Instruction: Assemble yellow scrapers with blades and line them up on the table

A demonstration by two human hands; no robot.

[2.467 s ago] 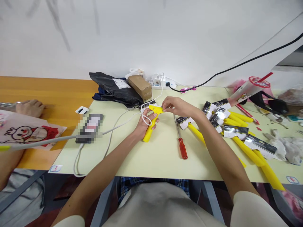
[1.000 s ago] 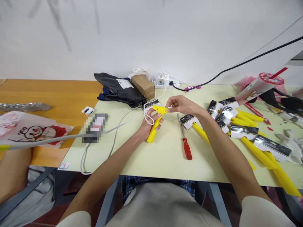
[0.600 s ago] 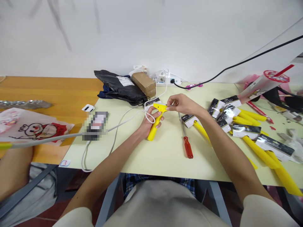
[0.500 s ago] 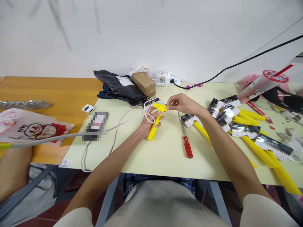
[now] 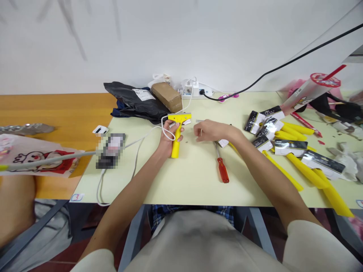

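My left hand (image 5: 170,141) grips the handle of a yellow plastic scraper (image 5: 176,136), holding it upright with its wide head (image 5: 179,117) at the top. A white cable (image 5: 166,130) loops beside that hand. My right hand (image 5: 211,131) sits apart to the right, fingers pinched together, with a thin metal strip (image 5: 200,121) at the fingertips. Below it lies a red-handled screwdriver (image 5: 222,170). A small packaging card (image 5: 223,143) shows beside my right wrist. Several packaged yellow scrapers (image 5: 292,151) lie further right.
Along the back of the pale table (image 5: 136,185) are a black plastic mailer (image 5: 136,104), a cardboard parcel (image 5: 166,97) and a power strip (image 5: 195,91). A pixelated device (image 5: 110,150) lies at left. A printed plastic bag (image 5: 36,158) overlaps the orange table (image 5: 56,109).
My right hand has moved right, away from the scraper head. The scraper now stands straighter in my left hand, and the whole view has shifted slightly.
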